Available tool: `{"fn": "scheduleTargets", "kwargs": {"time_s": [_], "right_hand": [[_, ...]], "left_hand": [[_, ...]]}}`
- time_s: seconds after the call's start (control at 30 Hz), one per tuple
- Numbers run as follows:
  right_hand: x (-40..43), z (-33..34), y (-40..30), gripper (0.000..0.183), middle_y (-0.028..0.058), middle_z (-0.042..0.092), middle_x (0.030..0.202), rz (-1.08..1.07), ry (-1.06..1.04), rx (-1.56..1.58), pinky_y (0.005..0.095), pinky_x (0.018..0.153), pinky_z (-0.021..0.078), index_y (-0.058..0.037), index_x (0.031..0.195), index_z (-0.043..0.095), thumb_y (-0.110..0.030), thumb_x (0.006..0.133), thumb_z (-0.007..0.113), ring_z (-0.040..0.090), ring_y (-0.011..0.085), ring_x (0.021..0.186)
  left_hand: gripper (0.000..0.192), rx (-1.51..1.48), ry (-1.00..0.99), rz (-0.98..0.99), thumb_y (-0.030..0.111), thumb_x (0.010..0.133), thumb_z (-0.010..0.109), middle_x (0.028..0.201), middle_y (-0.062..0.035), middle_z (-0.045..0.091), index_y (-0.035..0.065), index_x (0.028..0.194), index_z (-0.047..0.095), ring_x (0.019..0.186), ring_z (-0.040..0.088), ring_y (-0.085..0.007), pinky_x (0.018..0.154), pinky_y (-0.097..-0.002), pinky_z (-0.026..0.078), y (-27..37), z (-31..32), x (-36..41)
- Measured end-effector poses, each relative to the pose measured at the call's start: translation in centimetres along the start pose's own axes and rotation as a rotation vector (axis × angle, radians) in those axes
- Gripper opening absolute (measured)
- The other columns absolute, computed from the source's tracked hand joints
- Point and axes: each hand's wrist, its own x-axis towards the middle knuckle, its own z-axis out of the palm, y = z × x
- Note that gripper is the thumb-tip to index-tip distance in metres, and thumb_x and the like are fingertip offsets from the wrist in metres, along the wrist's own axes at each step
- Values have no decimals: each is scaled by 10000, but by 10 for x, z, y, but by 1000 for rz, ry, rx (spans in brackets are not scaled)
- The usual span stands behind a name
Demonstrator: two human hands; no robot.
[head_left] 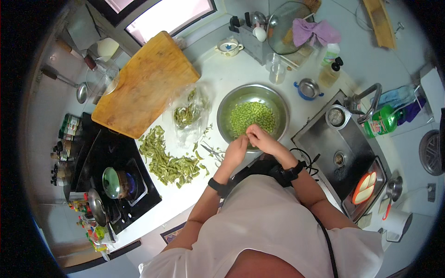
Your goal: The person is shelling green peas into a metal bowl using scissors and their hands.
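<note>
A wide stainless steel bowl (225, 104) stands on the white counter, with many shelled green beans (252, 116) in it. My left hand (237, 150) and my right hand (261, 139) meet over the bowl's near rim, fingertips pinched together. Whatever lies between the fingers is too small to make out. Left of the bowl, a pile of green bean pods (170, 166) spreads over the counter. Behind the pile lies a clear plastic bag (191, 111) with more pods or husks in it. Scissors (212, 151) lie between the pile and the bowl, among loose bits.
A wooden cutting board (149, 80) lies at the back left. On the black gas stove (104, 153), a lidded pot (113, 182) sits over a blue flame. The steel sink (313, 139) is at the right, with a black cable (309, 163) near its edge. A small blue-handled pot (308, 88) stands behind it.
</note>
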Motion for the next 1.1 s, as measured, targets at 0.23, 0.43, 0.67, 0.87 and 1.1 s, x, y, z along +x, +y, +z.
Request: {"fn": "scheduleTargets", "kwargs": {"time_s": [0.23, 0.43, 0.67, 0.87, 1.1], "right_hand": [[5, -5, -7, 112, 85, 489, 691, -4, -90, -226, 286, 553, 394, -21, 833, 446, -90, 768, 506, 472, 164, 608], [9, 5, -23, 100, 144, 543, 710, 134, 35, -420, 348, 571, 414, -32, 819, 481, -120, 778, 502, 536, 275, 638], [17, -14, -14, 286, 184, 472, 1140, 33, 355, -873, 429, 880, 348, -78, 1026, 553, -266, 821, 485, 459, 321, 1031], [15, 6, -35, 219, 122, 575, 828, -7, 244, -210, 306, 669, 430, -28, 972, 541, -197, 838, 503, 556, 200, 751], [13, 9, -41, 181, 32, 549, 718, 85, 160, 246, 207, 532, 385, 31, 886, 523, -144, 839, 522, 481, 71, 606]], "left_hand": [[362, 50, -70, -14, 288, 866, 293, 838, -242, 561, 35, 991, 519, 807, 525, -399, 689, -457, 397, 2, -5, -7], [364, 124, -140, -77, 293, 866, 302, 848, -239, 565, 35, 984, 530, 825, 527, -390, 713, -453, 399, 4, -18, -5], [313, -32, 5, 50, 269, 879, 361, 797, -224, 565, -6, 950, 492, 763, 533, -387, 663, -427, 414, -9, -12, 1], [255, -445, 14, -18, 249, 906, 362, 617, -102, 515, 4, 919, 433, 565, 508, -209, 531, -315, 403, 6, -19, 7], [253, -276, 119, 165, 245, 907, 361, 639, -174, 507, -8, 907, 351, 586, 517, -298, 540, -346, 400, 11, -19, -3]]}}
